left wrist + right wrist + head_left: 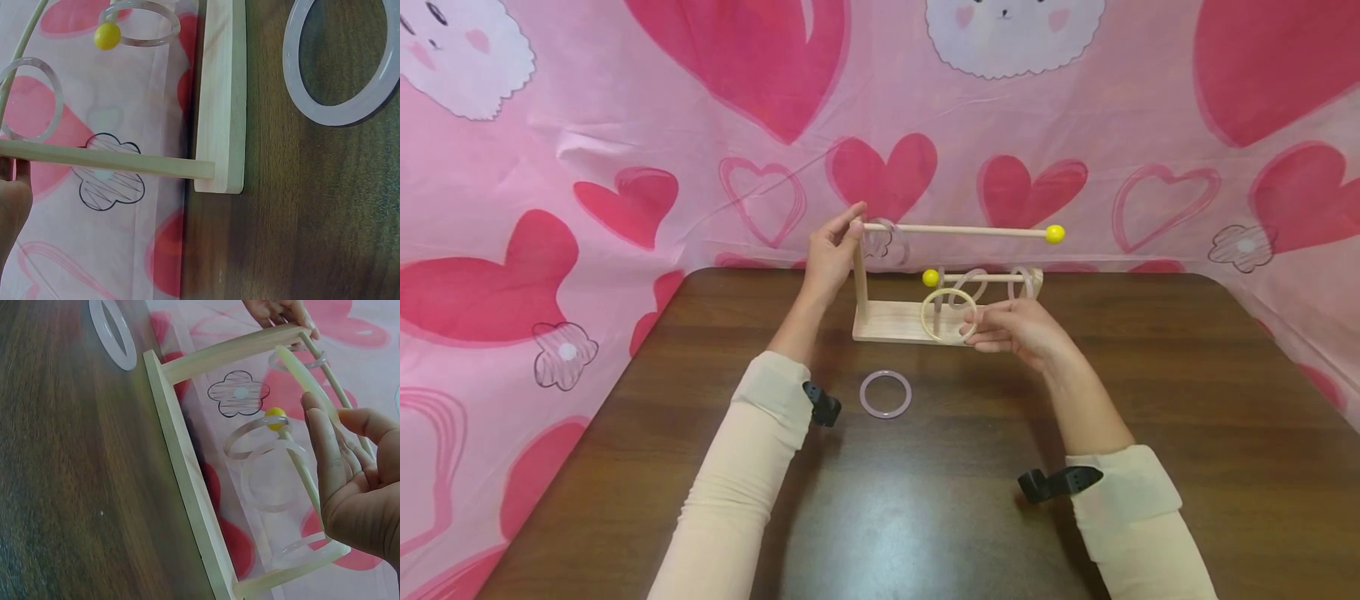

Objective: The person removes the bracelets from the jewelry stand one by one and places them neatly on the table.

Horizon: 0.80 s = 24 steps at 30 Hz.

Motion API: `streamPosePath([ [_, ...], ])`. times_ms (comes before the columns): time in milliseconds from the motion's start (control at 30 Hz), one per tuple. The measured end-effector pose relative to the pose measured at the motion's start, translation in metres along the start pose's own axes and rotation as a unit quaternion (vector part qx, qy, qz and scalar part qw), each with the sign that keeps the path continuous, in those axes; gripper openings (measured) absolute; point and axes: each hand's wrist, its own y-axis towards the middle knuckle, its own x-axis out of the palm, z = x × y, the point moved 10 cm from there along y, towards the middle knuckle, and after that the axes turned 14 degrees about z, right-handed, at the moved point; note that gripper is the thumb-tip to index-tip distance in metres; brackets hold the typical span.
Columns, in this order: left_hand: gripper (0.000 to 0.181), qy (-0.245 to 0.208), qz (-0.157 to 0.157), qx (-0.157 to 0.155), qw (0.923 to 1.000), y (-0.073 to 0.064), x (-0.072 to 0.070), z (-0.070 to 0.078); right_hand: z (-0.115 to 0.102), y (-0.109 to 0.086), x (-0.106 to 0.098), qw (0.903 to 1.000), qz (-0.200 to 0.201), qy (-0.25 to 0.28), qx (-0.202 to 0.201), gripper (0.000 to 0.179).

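The pale yellow ring is in your right grip, pinched at its right edge between thumb and fingers. It appears light, stiff and smooth; in my judgement it may slip under loose fingertips and could crack if dropped. Your hold on the outer edge is suitable, since it leaves most of the hole unobstructed; moderate pressure should suffice. Your right forearm reaches in from the near right, with the fingers pointing left. Your left grip, higher and further left, holds the wooden stand by the top of its upright. The upper rod runs above your right grip; the lower rod sits beyond it. A lilac ring lies on the counter, left of your right grip and nearer you.
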Motion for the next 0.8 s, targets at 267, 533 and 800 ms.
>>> streamPosePath([
  [267,0.033,0.012,0.000,-0.013,0.9999,0.000,-0.002,-0.004,0.012,-0.002,0.002,0.9983,-0.020,-0.053,0.015,0.035],
  [533,0.032,0.021,-0.007,-0.014,0.9996,-0.008,0.000,0.017,0.016,-0.004,0.007,0.9910,-0.070,-0.113,0.014,0.026],
  [800,0.033,0.007,-0.003,-0.023,0.9997,-0.002,0.000,0.003,0.027,-0.008,0.015,0.9766,-0.125,-0.174,0.019,0.031],
])
